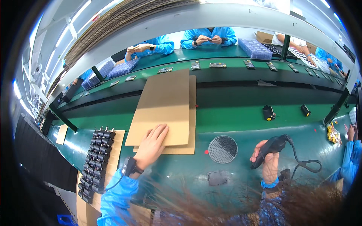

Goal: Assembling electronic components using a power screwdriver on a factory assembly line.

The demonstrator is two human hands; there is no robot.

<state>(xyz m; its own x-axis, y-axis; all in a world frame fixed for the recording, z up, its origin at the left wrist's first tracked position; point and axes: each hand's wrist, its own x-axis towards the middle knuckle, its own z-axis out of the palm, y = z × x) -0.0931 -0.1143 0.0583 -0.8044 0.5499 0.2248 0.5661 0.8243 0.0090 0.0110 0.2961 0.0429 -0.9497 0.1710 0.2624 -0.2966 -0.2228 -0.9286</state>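
My left hand (152, 145) lies flat on the near end of a brown cardboard sheet (162, 101), fingers stretched out. Another cardboard sheet (192, 113) shows beneath it, offset to the right. Farther right, my right hand (268, 162) is closed around a black corded handheld tool (272, 147); its exact kind I cannot make out. The tool is tilted, its narrower end toward the lower left, and its cord loops off to the right. Between my hands sits a round tray (223, 149) partly covered with small dark pieces. Below that tray is a flat grey rectangle (218, 178).
Rows of black cylindrical parts (98, 158) stand on cardboard at left. Two black parts with yellow (269, 113) rest at right, near a bag of yellow pieces (333, 133). Circuit boards (218, 65) line the far belt. Co-workers in blue sleeves (208, 37) sit beyond; a shelf beam crosses above.
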